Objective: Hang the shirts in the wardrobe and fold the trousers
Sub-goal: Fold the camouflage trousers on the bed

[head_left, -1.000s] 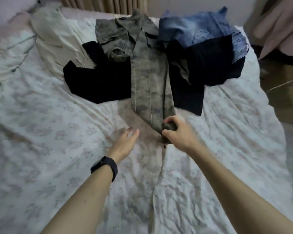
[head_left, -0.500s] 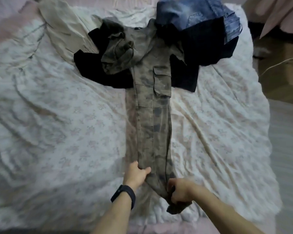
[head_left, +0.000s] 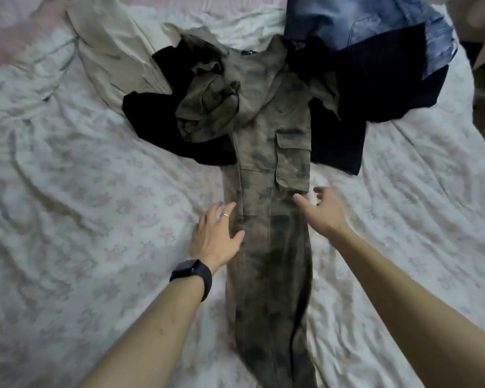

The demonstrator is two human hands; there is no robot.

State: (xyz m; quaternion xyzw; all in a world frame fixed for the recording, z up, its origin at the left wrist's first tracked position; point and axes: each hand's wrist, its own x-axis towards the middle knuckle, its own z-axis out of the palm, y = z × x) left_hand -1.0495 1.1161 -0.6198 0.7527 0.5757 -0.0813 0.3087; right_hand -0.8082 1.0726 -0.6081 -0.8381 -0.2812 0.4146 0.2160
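- The camouflage trousers (head_left: 269, 247) lie stretched out on the bed (head_left: 81, 219), one leg running from the middle down to 6 o'clock, the other bunched near the waist at 12 o'clock.
- The left hand (head_left: 214, 236), released with fingers spread, rests at the leg's 9 o'clock edge and grasps nothing.
- The right hand (head_left: 322, 214), also released and blurred, is at the 3 o'clock edge just below the cargo pocket (head_left: 293, 161); whether it touches is unclear.
- A black garment (head_left: 157, 113), a beige garment (head_left: 109, 46) and a denim garment (head_left: 347, 21) lie around the waist.
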